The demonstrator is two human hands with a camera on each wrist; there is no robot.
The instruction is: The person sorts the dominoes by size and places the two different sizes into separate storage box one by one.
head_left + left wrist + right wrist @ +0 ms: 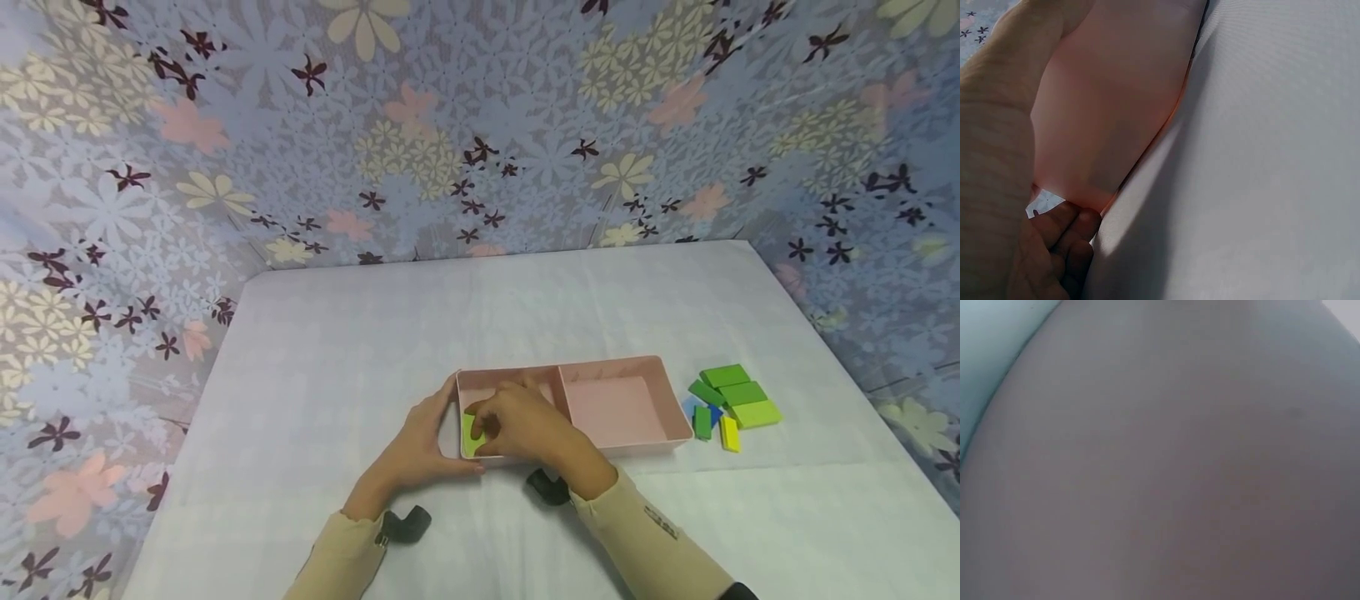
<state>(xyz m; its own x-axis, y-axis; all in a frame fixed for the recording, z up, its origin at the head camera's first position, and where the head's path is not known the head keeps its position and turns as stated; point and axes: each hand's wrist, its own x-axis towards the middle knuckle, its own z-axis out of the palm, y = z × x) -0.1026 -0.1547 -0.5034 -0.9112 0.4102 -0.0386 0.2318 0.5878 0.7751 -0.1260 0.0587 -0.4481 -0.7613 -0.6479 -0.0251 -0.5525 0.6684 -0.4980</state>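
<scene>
Green piece: under my right grip, pinch: cannot tell. Pink box: clasped by my left grip, long axis paralleling the surface's far edge.

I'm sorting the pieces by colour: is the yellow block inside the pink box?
No, the head view shows the yellow block lying on the white cloth, outside and to the right of the pink box.

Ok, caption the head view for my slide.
Left hand holds a pink divided box as the right hand reaches to a lime piece inside; loose blocks lie nearby.
</scene>
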